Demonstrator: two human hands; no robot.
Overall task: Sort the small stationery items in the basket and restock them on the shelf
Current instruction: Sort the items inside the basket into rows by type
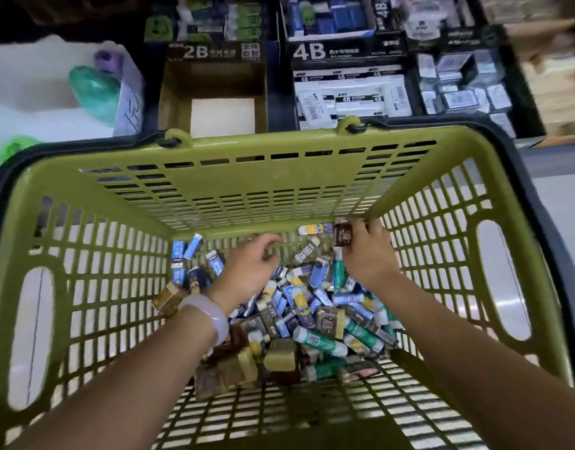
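Right hand (pixel 365 251) grips brown eraser (pixel 344 235) in basket (pixel 234 186)

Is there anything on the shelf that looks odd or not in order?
Yes. The 2B display box is empty, its white bottom bare, while the 4B box beside it is full of packs.

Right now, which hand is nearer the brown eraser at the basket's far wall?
Right. The right hand holds the brown eraser in its fingers; the left hand hovers over the pile, off to the eraser's left.

Both hands (pixel 247 267) (pixel 367 251) among erasers (pixel 312 306) in green basket (pixel 279 190)
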